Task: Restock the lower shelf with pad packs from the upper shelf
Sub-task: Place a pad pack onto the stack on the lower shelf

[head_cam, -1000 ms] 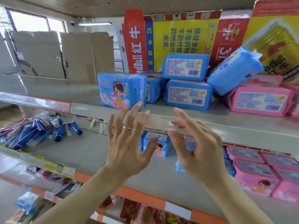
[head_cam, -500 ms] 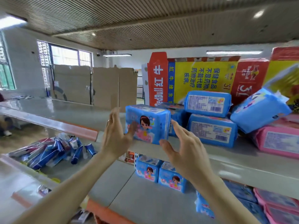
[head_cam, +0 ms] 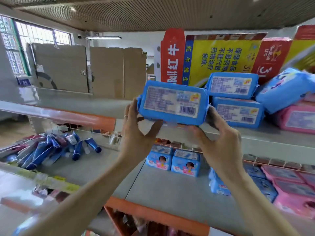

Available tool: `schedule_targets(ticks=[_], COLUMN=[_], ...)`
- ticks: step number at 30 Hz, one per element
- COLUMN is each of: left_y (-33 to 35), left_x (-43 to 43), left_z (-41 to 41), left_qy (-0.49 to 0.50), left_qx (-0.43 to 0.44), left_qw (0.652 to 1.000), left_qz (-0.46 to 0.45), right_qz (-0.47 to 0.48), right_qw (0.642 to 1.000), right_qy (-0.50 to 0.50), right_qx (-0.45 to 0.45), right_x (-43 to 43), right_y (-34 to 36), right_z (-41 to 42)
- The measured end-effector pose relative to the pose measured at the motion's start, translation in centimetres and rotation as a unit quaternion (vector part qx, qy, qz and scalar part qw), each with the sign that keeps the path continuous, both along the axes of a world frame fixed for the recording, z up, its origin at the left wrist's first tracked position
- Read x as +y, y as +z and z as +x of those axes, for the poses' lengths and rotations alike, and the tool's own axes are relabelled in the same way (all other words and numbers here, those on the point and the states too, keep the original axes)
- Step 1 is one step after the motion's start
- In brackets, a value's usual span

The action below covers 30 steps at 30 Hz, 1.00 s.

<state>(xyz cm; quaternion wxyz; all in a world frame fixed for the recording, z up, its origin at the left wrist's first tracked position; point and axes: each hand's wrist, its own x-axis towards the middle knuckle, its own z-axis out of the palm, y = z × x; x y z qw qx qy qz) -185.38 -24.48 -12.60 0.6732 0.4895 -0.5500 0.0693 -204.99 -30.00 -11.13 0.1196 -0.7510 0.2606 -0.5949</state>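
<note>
Gripping the blue pad pack by its short ends, our left hand and right hand curl round it just off the upper shelf edge. We advise lowering it level onto the lower shelf beside the standing packs.

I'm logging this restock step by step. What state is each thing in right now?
Held blue pack: at the upper shelf's front edge, barcode side facing the camera.
Left hand: grips its left end.
Right hand: grips its right end.
Stacked blue packs: two, one atop the other, on the upper shelf.
Tilted blue pack: leaning on the pink pack.
Lower-shelf blue packs: two upright, side by side.
Tubes: lying in a loose pile.
</note>
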Motion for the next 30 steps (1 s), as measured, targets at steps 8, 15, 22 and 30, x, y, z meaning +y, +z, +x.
schedule_targets(ticks=[8,15,22,30], left_y=[-7.4,-15.0,-17.8,-17.8], left_x=[3.8,3.5,1.6,1.0], left_z=[-1.4,0.1,2.3,2.6], left_qy=[-0.004,-0.079,-0.087,-0.1], left_qx=[-0.092,-0.106,-0.036,0.051], left_qw=[0.991,0.991,0.957,0.933], left_qz=[-0.099,0.006,0.273,0.342], right_qz=[-0.034,0.12,0.229,0.254], right_qw=[0.999,0.991,0.965,0.955], right_qy=[-0.012,-0.02,-0.045,-0.043], right_qx=[-0.04,0.046,0.119,0.146], right_x=[5.0,5.2,2.3,0.0], right_y=[-7.8,-14.8,-18.3,-19.6], right_z=[-1.9,-1.6,-0.4,0.8])
